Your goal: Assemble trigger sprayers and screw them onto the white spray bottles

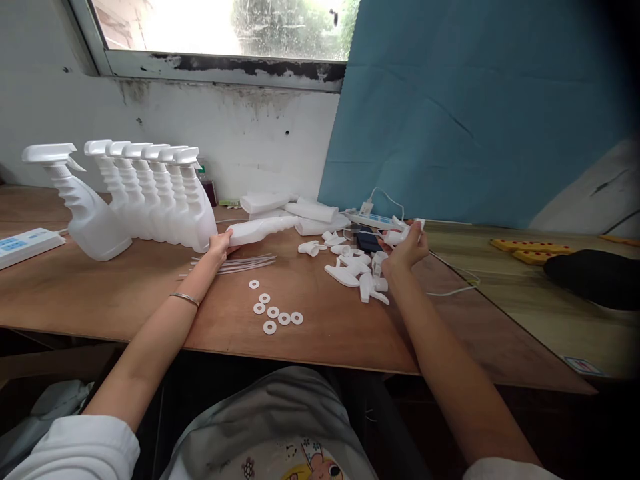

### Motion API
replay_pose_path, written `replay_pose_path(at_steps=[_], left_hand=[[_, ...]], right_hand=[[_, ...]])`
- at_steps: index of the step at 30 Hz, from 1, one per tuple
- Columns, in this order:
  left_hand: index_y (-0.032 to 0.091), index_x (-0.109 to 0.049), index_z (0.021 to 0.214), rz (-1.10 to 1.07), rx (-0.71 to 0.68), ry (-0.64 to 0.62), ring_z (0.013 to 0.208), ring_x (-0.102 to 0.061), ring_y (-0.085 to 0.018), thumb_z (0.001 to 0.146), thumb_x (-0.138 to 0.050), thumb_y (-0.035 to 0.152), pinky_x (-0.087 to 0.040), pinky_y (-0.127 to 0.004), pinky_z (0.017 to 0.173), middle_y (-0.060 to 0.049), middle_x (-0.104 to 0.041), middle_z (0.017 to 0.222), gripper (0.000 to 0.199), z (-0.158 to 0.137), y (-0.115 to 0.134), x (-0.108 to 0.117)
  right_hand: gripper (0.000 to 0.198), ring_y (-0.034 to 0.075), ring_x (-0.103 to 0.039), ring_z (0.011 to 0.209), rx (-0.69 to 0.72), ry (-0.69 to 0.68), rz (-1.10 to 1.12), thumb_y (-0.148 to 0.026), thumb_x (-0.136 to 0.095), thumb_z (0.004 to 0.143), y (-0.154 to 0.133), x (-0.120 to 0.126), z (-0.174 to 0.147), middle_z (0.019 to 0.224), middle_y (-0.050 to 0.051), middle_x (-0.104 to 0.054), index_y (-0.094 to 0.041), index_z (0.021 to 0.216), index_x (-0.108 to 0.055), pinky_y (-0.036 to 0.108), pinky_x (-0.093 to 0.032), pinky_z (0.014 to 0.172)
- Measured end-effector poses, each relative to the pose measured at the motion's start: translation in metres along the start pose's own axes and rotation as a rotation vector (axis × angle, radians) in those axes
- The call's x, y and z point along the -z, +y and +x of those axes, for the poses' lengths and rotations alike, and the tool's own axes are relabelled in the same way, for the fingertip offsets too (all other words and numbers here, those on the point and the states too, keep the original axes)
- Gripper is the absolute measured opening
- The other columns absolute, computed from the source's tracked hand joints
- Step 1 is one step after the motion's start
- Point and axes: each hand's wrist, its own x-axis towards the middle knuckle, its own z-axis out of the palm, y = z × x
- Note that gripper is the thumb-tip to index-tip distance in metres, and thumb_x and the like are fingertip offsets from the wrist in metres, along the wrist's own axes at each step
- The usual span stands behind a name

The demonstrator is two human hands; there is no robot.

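Observation:
My left hand (pixel 219 247) is closed around the base end of a white plastic bottle (pixel 263 230), which lies on its side just above the table. At the right, my right hand (pixel 407 252) grips a white trigger spray head (pixel 396 236), partly hidden by the fingers. Below and left of that hand is a loose pile of spray heads (pixel 354 264). Thin white dip tubes (pixel 247 265) lie in a bundle beside my left hand. Several white ring washers (pixel 273 312) are scattered near the table's front edge.
At the left stands a row of assembled spray bottles (pixel 145 193), with one bottle (pixel 93 213) leaning apart. More bottles (pixel 317 211) lie at the back. A power strip (pixel 30 247) sits far left, another power strip (pixel 375 219) behind the pile. A white cable (pixel 455 291) runs right.

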Motion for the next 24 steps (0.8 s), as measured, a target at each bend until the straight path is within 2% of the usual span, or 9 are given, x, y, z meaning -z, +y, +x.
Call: replay_pose_path(at_steps=[7,16,24], left_hand=[[0.008,-0.06,0.081,-0.043,0.016,-0.03,0.097,-0.057,-0.024,0.074,-0.062,0.017,-0.057,-0.034,0.072,-0.014,-0.057,0.103,0.012,-0.0001,-0.0001,0.0002],[0.008,-0.06,0.088,-0.063,0.028,-0.025,0.101,-0.055,-0.025,0.076,-0.059,0.016,-0.057,-0.033,0.072,-0.014,-0.054,0.112,0.015,-0.0009,0.0016,0.0004],[0.008,-0.061,0.086,-0.034,0.029,-0.013,0.095,-0.058,-0.023,0.074,-0.063,0.017,-0.057,-0.033,0.071,-0.014,-0.058,0.103,0.015,-0.0016,0.002,0.0008]], right_hand=[[0.032,0.012,-0.059,0.054,-0.009,-0.047,-0.007,-0.048,-0.043,0.079,0.0035,-0.0012,-0.0038,0.063,-0.001,-0.056,-0.021,0.092,-0.056,0.021,-0.047,0.037],[0.032,0.013,-0.059,0.055,-0.019,0.003,0.009,-0.046,-0.042,0.081,0.0002,0.0008,0.0001,0.07,0.001,-0.059,-0.02,0.095,-0.056,0.023,-0.048,0.04],[0.03,0.012,-0.059,0.054,-0.04,-0.028,0.01,-0.044,-0.043,0.081,-0.0004,0.0005,-0.003,0.065,-0.001,-0.056,-0.02,0.094,-0.056,0.021,-0.047,0.039]])
